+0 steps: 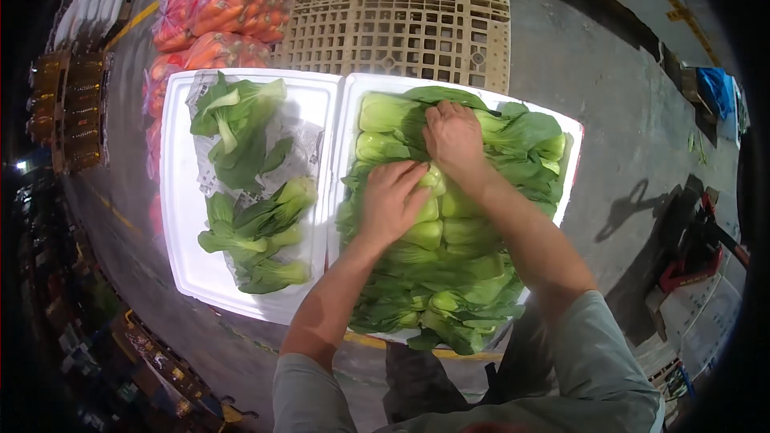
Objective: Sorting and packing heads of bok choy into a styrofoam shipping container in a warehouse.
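A white foam box (574, 152) in front of me is packed with green bok choy (461, 232), pale stems toward the middle and dark leaves outward. My left hand (391, 202) lies over the stems near the box's left side, its fingers curled closed around bok choy there. Further up, my right hand (454, 138) bends its closed fingers down into the leaves and stems of the top rows. Both hands hide the parts they grip. To the left, a white foam lid (186, 224) bears newspaper (301, 144) and several loose bok choy (257, 228).
Clear bags of carrots (233, 8) are stacked behind the lid at the far left. A beige plastic pallet (401, 24) lies beyond the box. At the right stands a red and black pallet jack (690, 261) on the grey floor. Shelved goods (76, 112) line the left edge.
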### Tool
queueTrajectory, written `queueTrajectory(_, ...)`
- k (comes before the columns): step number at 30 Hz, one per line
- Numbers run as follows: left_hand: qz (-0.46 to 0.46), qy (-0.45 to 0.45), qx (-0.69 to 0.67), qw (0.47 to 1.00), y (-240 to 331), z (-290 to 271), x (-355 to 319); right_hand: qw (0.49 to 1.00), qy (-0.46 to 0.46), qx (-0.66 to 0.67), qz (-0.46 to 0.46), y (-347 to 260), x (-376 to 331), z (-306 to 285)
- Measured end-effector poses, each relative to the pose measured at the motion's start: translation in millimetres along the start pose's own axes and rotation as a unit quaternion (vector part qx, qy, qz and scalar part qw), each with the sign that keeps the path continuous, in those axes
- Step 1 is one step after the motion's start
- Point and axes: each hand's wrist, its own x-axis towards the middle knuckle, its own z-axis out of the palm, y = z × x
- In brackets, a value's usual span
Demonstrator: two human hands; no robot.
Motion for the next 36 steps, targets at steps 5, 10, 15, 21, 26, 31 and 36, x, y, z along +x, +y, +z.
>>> queueTrajectory(5,-0.221,0.071,-0.187,0.955,-7.6,7.4,7.7,0.998,0.027,0.048,0.008,5.4,-3.6,4.3)
queueTrajectory(10,-0.317,0.157,-0.112,0.928,-29.5,-12.8,41.0,0.992,0.098,0.082,-0.005,3.4,-3.9,1.4)
queueTrajectory(15,-0.315,-0.015,0.098,0.944,-16.1,-21.5,64.2,0.994,0.061,0.093,-0.014,10.5,-7.3,2.5)
queueTrajectory(21,-0.332,-0.111,0.168,0.922,-14.9,-28.7,85.8,0.992,0.073,0.101,-0.027,12.0,-8.1,3.6)
queueTrajectory(26,-0.445,-0.154,0.092,0.877,6.7,-36.3,102.8,0.989,0.079,0.123,-0.016,11.4,-9.6,3.2)
queueTrajectory(31,-0.448,0.035,0.058,0.892,-1.1,6.4,77.5,0.988,0.075,0.136,-0.01,12.6,-9.3,0.3)
queueTrajectory(36,-0.365,0.09,0.085,0.923,-7.2,9.8,49.1,0.98,0.091,0.176,-0.019,10.8,-16.0,1.8)
